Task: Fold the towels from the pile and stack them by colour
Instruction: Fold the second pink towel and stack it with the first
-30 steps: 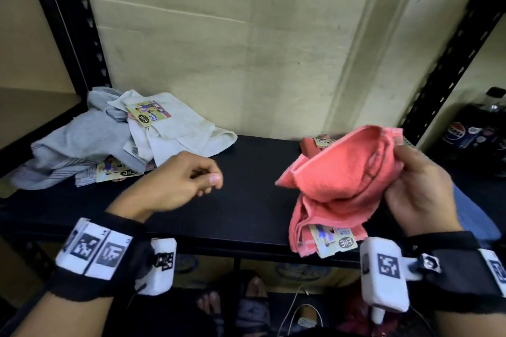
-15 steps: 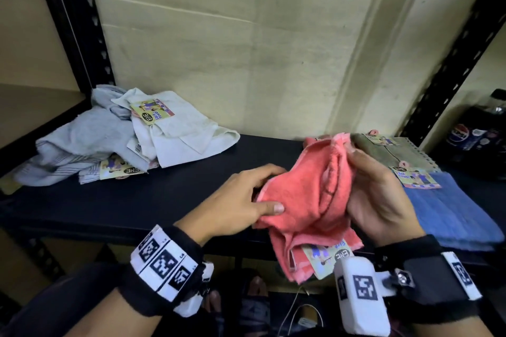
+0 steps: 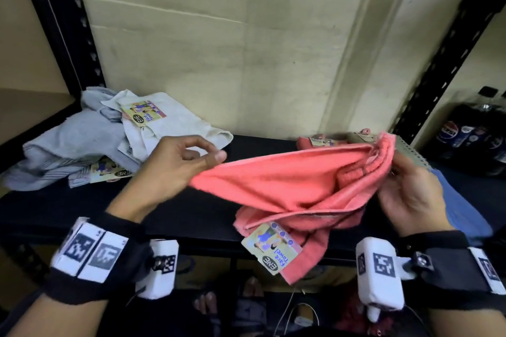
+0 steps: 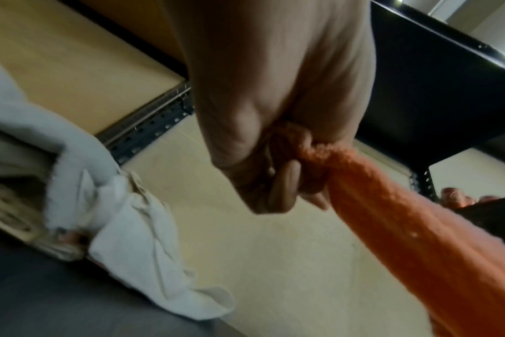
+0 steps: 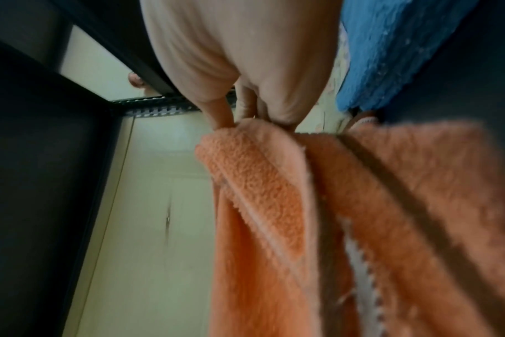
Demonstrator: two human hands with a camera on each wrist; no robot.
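Stretching the coral face towel [image 3: 290, 186] out between both hands above the shelf [image 3: 191, 216], the person seems to be opening it flat for folding. Left hand [image 3: 178, 167] pinches one corner between thumb and curled fingers; right hand [image 3: 408, 194] grips the bunched opposite edge. Unfolded pale towels [image 3: 90, 139] wait at left, while folded coral, olive and blue ones lie behind the right hand.

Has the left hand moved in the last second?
Yes. The left hand reached right to the pink towel, then pulled one end back left toward the unfolded pile, spreading it.
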